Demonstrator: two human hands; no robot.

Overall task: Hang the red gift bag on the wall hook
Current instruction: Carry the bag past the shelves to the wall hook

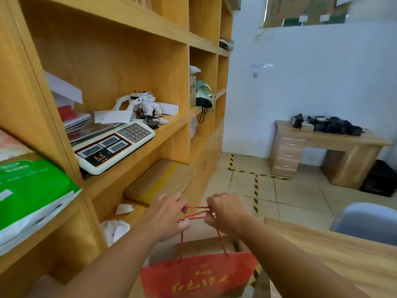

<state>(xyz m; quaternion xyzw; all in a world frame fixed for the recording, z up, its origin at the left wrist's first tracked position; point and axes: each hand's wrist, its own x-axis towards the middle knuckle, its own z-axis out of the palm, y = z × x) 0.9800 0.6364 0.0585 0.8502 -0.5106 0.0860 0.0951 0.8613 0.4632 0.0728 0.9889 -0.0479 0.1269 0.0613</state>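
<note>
The left hand (169, 216) is closed on the red cord handles (197, 212) of the gift bag, fingers curled round the left end of the loops. The right hand (227, 214) grips the same cords at their right end, so the loops run taut and nearly level between the two hands. From there two strands drop to the red gift bag (197, 276), which hangs below the hands at the near bottom edge, its front printed with gold characters. Behind the bag sits a brown cardboard box (202, 246), partly hidden by it. To the right, a light wooden desk (335, 254) runs under the right forearm, with a grey chair back (367, 220) beyond it. To the left stands a wooden shelf unit (120, 61); one shelf carries a white weighing scale (113, 145) and scattered white paper, and a green package (32, 190) lies in the compartment nearer left. Far right, a second desk with drawers (322, 147) stands against the pale wall, dark things piled on top
</note>
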